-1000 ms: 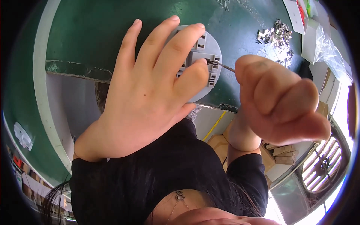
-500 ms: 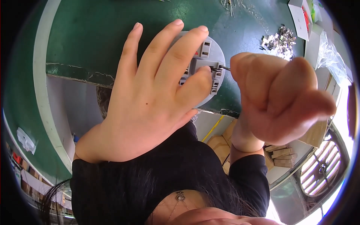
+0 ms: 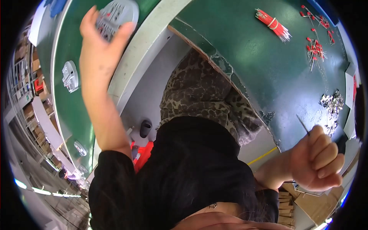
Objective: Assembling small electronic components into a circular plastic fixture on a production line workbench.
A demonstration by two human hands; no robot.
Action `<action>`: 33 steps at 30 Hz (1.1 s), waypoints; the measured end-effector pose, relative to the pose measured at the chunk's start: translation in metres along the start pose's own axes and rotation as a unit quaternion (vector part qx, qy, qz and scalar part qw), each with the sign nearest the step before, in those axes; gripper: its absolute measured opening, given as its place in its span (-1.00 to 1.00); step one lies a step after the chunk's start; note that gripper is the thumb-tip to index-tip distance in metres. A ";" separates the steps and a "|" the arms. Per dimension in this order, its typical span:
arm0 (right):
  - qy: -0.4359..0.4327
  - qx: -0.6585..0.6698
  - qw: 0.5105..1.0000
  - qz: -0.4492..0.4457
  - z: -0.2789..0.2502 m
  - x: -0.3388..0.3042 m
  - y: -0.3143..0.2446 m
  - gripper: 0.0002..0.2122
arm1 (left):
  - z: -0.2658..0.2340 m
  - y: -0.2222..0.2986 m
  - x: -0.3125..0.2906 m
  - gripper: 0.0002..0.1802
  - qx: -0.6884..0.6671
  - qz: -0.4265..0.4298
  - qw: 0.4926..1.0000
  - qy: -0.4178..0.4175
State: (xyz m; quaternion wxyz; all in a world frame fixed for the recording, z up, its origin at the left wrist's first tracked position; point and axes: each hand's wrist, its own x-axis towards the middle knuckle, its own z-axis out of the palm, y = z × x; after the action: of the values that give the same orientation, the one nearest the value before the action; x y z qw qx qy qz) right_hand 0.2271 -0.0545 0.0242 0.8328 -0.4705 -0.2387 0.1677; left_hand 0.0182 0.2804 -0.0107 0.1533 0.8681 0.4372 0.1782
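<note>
At the upper left, my left hand (image 3: 100,51) grips a rounded grey plastic housing (image 3: 124,11) with slots and small red parts. Its thumb lies at the near edge and the fingers at the left side. Housing and hand are over the green strip (image 3: 86,126) beyond the pale rail. On the right, my right hand (image 3: 316,163) is closed around a thin dark metal tool (image 3: 303,124), whose slim shaft points up and left above the green table (image 3: 245,50). The tool's handle is hidden in the fist.
A banded bundle of red wires (image 3: 273,25) lies on the table, with loose red-headed parts (image 3: 315,50) right of it. A pile of small metal pieces (image 3: 332,107) is near a white box (image 3: 349,99). Another grey housing (image 3: 70,76) sits on the strip. The pale rail (image 3: 132,73) separates strip and table.
My left hand has carried the grey housing from the table leftward over the rail to the green strip. My right hand has drawn away to the lower right with the tool. The view has shifted left.
</note>
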 end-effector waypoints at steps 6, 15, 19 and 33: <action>0.009 -0.046 0.995 -0.089 -0.027 -0.039 -0.025 -0.57 | -0.063 -0.218 -0.033 0.08 0.256 -0.188 0.948 0.001; 0.116 -0.608 0.785 0.010 -0.015 -0.036 -0.053 -0.86 | -0.080 -0.147 0.001 -0.07 0.109 -0.090 0.978 0.151; 0.018 -0.711 0.701 0.041 -0.036 0.001 -0.025 -0.83 | -0.047 -0.027 0.013 -0.03 -0.234 0.156 0.960 -0.017; -0.005 -0.672 0.741 -0.005 -0.059 -0.026 -0.024 -0.71 | 0.084 0.202 0.031 -0.51 -0.186 0.535 0.788 -0.242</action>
State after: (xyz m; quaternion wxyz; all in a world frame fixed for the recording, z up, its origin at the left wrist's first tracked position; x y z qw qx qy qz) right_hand 0.2400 -0.1215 0.0128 0.3003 -0.9060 -0.2960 -0.0381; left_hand 0.2149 0.1812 0.0056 0.2923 0.9324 -0.1907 0.0940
